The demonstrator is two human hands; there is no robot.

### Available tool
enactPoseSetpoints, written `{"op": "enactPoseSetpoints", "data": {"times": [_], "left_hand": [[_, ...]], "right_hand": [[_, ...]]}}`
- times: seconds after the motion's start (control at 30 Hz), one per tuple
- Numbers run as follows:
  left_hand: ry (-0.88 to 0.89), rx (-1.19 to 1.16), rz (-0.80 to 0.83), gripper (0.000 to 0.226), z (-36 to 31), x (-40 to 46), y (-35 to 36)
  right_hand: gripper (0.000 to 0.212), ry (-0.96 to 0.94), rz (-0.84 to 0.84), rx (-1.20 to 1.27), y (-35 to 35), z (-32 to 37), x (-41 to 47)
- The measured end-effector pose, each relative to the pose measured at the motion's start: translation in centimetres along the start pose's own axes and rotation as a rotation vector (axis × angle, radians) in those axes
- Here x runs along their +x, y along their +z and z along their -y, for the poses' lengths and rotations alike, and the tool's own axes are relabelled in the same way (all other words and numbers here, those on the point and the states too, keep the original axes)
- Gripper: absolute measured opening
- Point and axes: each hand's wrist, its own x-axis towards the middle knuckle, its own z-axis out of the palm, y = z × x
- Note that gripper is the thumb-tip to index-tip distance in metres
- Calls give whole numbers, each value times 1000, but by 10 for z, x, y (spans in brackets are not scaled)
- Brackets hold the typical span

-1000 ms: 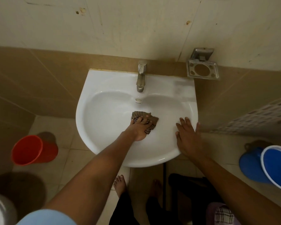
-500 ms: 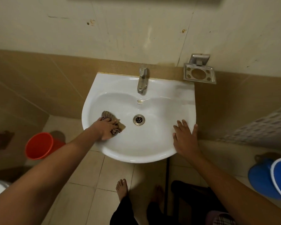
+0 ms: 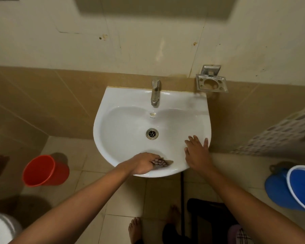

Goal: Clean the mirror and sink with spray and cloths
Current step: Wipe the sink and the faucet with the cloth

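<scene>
A white rounded object (image 3: pixel 0 228) is sitting at the far left bottom corner, only partly in view. Just right of it, an orange bucket (image 3: pixel 45 170) is standing on the beige tiled floor (image 3: pixel 95 191), at about 9 o'clock from the sink. The white sink (image 3: pixel 127 120) is hanging against a band of brown wall tiles (image 3: pixel 42 95), with cream wall (image 3: pixel 130 41) above. At the sink's 12 o'clock a metal tap (image 3: pixel 155 93) is pointing down into the bowl, and the drain (image 3: pixel 152 133) is lying at the bowl's middle.

The left hand (image 3: pixel 142 163) is curling its fingers round a dark patterned cloth (image 3: pixel 161 162) and pressing it to the bowl's inner front wall, at about 6 o'clock from the drain. The right hand (image 3: pixel 197 153) is lying flat with fingers spread on the sink's rim at about 4 o'clock, holding nothing.

A metal soap holder (image 3: pixel 211 83) is hanging on the wall at the sink's 1 o'clock. A white perforated basket (image 3: pixel 282 132) is showing at 3 o'clock, and a blue bucket (image 3: pixel 292 189) is standing on the floor at 4 o'clock. Bare feet (image 3: pixel 135 229) are showing at the bottom.
</scene>
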Motion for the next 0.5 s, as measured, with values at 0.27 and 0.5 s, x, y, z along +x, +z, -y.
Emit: {"op": "enactPoseSetpoints", "data": {"times": [0.27,0.5], "left_hand": [[-24,-1311,-137,34,7,-33,-47],[149,-1652,-73,38,-1,-58,-47]], "right_hand": [[38,107,-13,835,-35,67,-26],[49,190,263,1608,-68,108,-47]]}}
